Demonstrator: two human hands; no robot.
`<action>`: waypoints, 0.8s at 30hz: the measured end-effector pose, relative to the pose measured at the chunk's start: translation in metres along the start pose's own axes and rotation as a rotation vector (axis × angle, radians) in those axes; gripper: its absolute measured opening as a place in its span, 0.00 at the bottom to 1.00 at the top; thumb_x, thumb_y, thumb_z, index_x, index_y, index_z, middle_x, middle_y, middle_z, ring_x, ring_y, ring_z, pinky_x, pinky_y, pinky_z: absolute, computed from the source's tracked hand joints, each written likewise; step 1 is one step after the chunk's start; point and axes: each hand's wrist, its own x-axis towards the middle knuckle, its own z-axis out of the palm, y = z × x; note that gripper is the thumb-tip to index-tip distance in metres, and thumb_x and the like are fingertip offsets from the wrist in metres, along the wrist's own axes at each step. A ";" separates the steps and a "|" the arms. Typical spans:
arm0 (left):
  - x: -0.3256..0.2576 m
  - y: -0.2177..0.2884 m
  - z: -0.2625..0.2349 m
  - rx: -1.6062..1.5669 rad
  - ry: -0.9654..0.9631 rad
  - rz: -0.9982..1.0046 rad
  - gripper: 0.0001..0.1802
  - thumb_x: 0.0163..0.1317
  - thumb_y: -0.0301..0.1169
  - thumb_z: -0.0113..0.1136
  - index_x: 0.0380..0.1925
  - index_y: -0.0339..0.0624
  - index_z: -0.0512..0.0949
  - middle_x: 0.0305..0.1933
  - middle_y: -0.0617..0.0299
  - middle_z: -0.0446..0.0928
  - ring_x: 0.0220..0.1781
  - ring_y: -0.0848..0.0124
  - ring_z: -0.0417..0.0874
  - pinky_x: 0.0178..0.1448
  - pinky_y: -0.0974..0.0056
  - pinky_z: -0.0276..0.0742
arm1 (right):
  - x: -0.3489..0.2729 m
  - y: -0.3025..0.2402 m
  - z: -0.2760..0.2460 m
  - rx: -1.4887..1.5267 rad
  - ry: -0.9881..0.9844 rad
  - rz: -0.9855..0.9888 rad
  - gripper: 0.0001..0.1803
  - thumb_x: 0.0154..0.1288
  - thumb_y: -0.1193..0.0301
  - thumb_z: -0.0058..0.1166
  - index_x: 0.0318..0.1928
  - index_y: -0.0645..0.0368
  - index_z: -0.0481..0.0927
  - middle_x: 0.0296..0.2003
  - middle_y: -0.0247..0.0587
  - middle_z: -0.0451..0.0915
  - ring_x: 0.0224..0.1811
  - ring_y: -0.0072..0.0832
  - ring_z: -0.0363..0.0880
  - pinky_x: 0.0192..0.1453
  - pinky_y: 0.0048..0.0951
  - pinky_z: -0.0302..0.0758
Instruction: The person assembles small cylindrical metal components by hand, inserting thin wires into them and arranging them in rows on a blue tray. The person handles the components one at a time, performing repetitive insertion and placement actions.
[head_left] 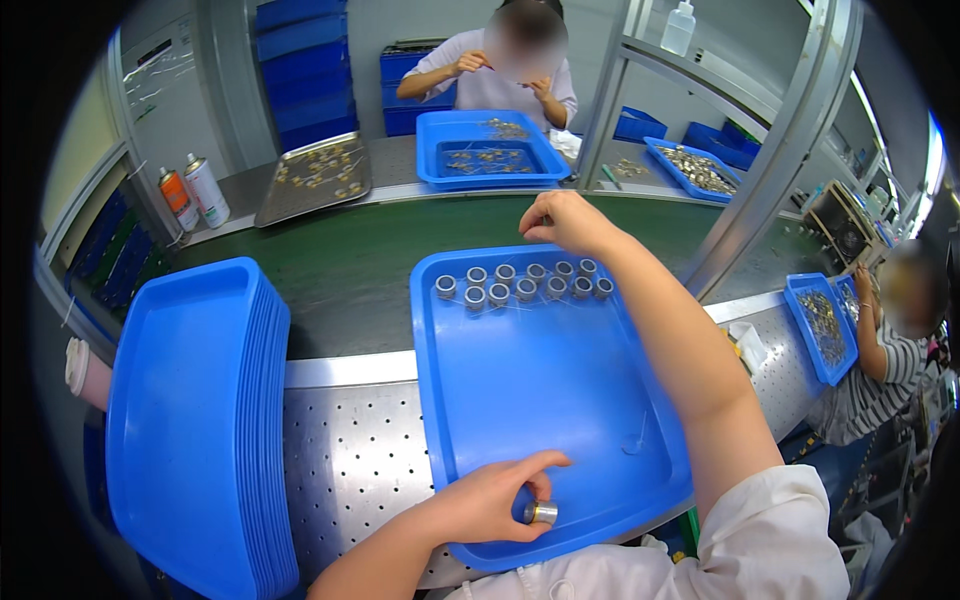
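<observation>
Low over the near part of a blue tray [520, 400], my left hand [480, 500] is closed on a small silver metal cylinder [541, 513], its index finger reaching out above it. My right hand [572, 222] is stretched past the tray's far edge with its fingers curled together; anything they pinch is hidden. Two rows of similar short cylinders [525, 289] with dark round tops stand upright along the far end of the tray, thin wires among them. A fine clear strand [635, 442] lies near the tray's right side.
A tall stack of blue trays [185, 420] stands left on the perforated metal table [345, 430]. Beyond the green belt [340, 260] are a metal tray [318, 180], spray cans [205, 190] and a blue bin of parts [490, 150]. A metal post [770, 150] rises right; two co-workers sit nearby.
</observation>
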 end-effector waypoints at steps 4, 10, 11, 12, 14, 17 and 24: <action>-0.002 0.005 -0.001 0.021 -0.012 -0.046 0.35 0.49 0.32 0.66 0.58 0.48 0.62 0.37 0.60 0.74 0.39 0.63 0.76 0.43 0.63 0.72 | -0.011 0.007 -0.005 0.112 -0.001 0.118 0.07 0.52 0.75 0.61 0.34 0.59 0.84 0.33 0.43 0.82 0.37 0.35 0.80 0.44 0.31 0.76; 0.000 0.003 -0.002 0.004 -0.013 -0.067 0.34 0.50 0.33 0.65 0.58 0.47 0.64 0.38 0.63 0.76 0.44 0.65 0.79 0.51 0.63 0.72 | 0.003 -0.034 0.049 0.050 0.022 -0.221 0.07 0.51 0.67 0.63 0.33 0.53 0.84 0.34 0.39 0.80 0.43 0.35 0.76 0.48 0.35 0.74; -0.001 0.002 -0.001 0.000 -0.007 -0.054 0.34 0.50 0.33 0.65 0.58 0.47 0.64 0.38 0.63 0.76 0.43 0.65 0.78 0.51 0.63 0.72 | 0.007 -0.044 0.056 0.002 0.000 -0.224 0.08 0.51 0.67 0.63 0.33 0.52 0.85 0.35 0.38 0.79 0.45 0.34 0.75 0.49 0.34 0.74; -0.001 0.000 -0.001 -0.004 -0.001 -0.039 0.34 0.50 0.33 0.65 0.58 0.47 0.63 0.38 0.63 0.76 0.43 0.65 0.78 0.51 0.64 0.72 | 0.009 -0.056 0.060 -0.048 -0.023 -0.226 0.08 0.51 0.66 0.63 0.33 0.51 0.85 0.35 0.36 0.79 0.47 0.34 0.74 0.50 0.34 0.74; -0.002 0.000 -0.001 -0.012 -0.001 -0.030 0.34 0.50 0.32 0.65 0.59 0.47 0.63 0.38 0.62 0.76 0.42 0.65 0.78 0.50 0.64 0.73 | 0.015 -0.063 0.072 -0.128 -0.029 -0.274 0.07 0.50 0.66 0.63 0.32 0.51 0.85 0.35 0.35 0.78 0.46 0.33 0.73 0.49 0.33 0.74; -0.001 0.001 -0.002 -0.021 -0.013 -0.026 0.34 0.50 0.32 0.65 0.59 0.47 0.63 0.37 0.62 0.76 0.41 0.66 0.78 0.49 0.64 0.73 | 0.021 -0.065 0.082 -0.236 -0.009 -0.323 0.07 0.47 0.67 0.63 0.29 0.52 0.85 0.34 0.35 0.78 0.44 0.33 0.73 0.49 0.32 0.75; -0.001 -0.001 -0.002 -0.023 -0.005 -0.003 0.35 0.50 0.32 0.65 0.59 0.48 0.62 0.36 0.61 0.75 0.39 0.64 0.78 0.46 0.64 0.73 | 0.020 -0.064 0.082 -0.174 0.032 -0.328 0.06 0.49 0.68 0.62 0.30 0.52 0.85 0.34 0.35 0.78 0.45 0.33 0.74 0.49 0.33 0.75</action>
